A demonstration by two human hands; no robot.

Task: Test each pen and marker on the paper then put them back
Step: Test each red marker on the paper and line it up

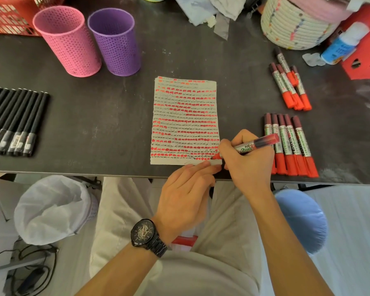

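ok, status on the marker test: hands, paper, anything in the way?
Right hand grips red marker, tip on paper, bottom row. Left hand presses its lower edge. Capped markers close beside, not blocking.

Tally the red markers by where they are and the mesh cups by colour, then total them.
Held red marker in the right hand: 1
Near group of red markers on the table: 5
Far group of red markers on the table: 4
Pink mesh cup: 1
Purple mesh cup: 1
Total: 12
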